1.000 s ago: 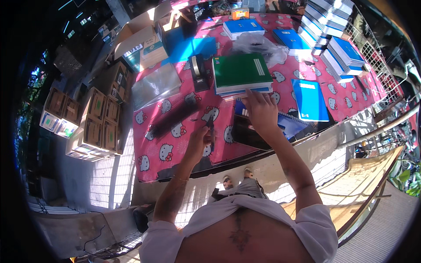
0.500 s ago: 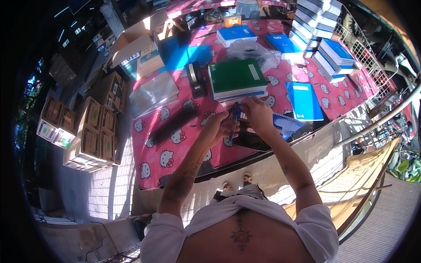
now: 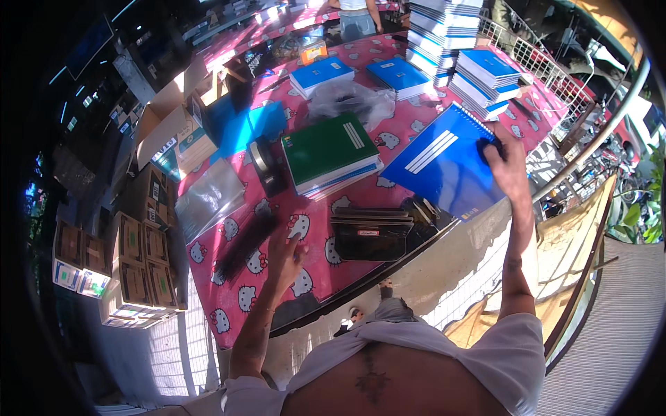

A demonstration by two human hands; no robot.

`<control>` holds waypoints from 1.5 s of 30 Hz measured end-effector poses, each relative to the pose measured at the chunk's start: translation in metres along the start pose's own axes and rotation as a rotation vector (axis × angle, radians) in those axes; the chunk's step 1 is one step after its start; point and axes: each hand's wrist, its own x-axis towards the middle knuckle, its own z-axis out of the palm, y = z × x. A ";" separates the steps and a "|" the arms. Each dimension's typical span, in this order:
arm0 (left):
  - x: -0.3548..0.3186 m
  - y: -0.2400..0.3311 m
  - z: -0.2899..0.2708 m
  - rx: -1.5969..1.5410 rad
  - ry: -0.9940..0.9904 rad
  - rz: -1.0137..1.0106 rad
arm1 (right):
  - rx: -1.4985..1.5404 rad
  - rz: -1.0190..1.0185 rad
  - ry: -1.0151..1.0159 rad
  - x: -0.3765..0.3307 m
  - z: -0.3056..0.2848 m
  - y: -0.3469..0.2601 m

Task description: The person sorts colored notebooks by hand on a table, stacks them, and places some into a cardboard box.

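My right hand (image 3: 512,166) is closed on the right edge of a blue spiral notebook (image 3: 433,166) with white label lines. Its coil runs along the upper right edge, and a small dark thing, which I cannot make out, shows at my fingers. My left hand (image 3: 286,258) holds nothing, its fingers loosely apart over the pink patterned tablecloth (image 3: 274,305). Beside it lies a bundle of thin black strands (image 3: 244,244), blurred. Between my hands, at the table's front edge, sits a black box-like case (image 3: 371,243). A green notebook (image 3: 326,149) tops a small stack beyond.
A black tape dispenser (image 3: 266,166) and clear plastic sheets (image 3: 211,197) lie left of the stack. Farther back are a crumpled plastic bag (image 3: 350,102), blue notebooks (image 3: 320,73) and a tall notebook stack (image 3: 444,41). Cartons (image 3: 139,267) stand at left; a person (image 3: 357,17) is far off.
My hands were together by the green stack with a blue-handled tool; now they are apart. The right has moved right with the blue notebook, the left toward the black strands. The view has shifted.
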 end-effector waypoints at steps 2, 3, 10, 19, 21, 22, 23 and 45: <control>0.058 0.004 0.019 -0.055 0.086 0.013 | -0.276 -0.320 0.007 0.040 -0.021 -0.002; 0.091 0.007 0.029 -0.078 0.146 0.104 | -0.270 -0.322 0.003 0.058 -0.015 0.005; 0.188 -0.013 0.091 0.032 -0.016 0.146 | -0.413 -0.703 -0.369 0.091 0.106 0.116; 0.259 0.085 -0.049 -0.038 0.015 0.122 | 0.389 -0.162 -0.158 0.031 0.180 0.114; 0.266 0.104 -0.071 -0.189 0.007 0.253 | 0.661 -0.058 -0.402 0.022 0.167 0.109; 0.263 0.112 -0.077 -0.193 -0.010 0.243 | 0.667 -0.040 -0.410 0.004 0.165 0.116; 0.261 0.121 -0.082 -0.255 -0.068 0.291 | 0.753 0.083 -0.481 -0.020 0.159 0.126; 0.076 0.055 -0.002 -0.321 0.438 -0.166 | 0.861 0.221 -0.044 -0.161 0.234 0.078</control>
